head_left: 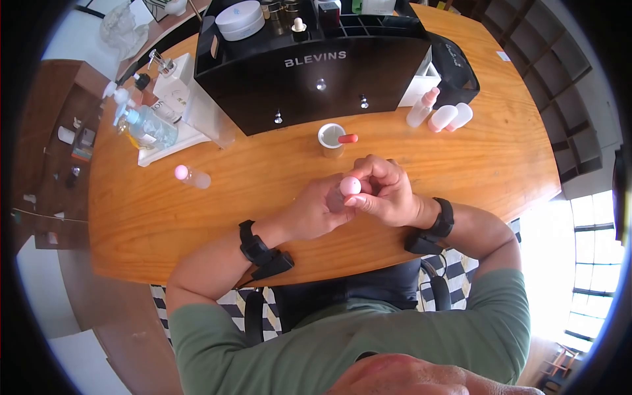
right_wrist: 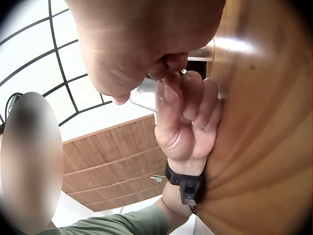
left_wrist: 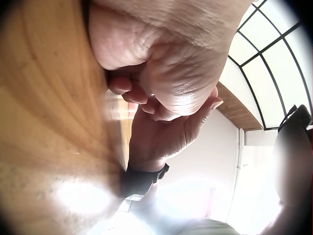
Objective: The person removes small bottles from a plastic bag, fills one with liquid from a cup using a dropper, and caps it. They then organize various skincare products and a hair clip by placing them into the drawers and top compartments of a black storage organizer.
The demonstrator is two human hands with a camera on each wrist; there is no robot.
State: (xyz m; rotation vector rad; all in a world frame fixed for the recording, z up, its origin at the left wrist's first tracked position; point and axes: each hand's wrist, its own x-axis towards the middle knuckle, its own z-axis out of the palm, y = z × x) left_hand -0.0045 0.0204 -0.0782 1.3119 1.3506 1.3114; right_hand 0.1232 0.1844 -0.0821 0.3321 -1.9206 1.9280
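A small clear bottle with a pink round top is held between both hands over the near middle of the table. My left hand grips its clear body, mostly hidden by the fingers in the head view. At the pink top, my right hand pinches with thumb and index finger. In the right wrist view, part of a clear smooth piece shows between the two hands. From the left wrist, the left palm covers the bottle. Just beyond the hands stands a white cup with a red-ended stick across its rim.
A similar pink-topped bottle lies at the left. Behind it, pump bottles stand on a white tray. A black drawer organiser fills the back. A pink spray bottle and two pale bottles are at the right.
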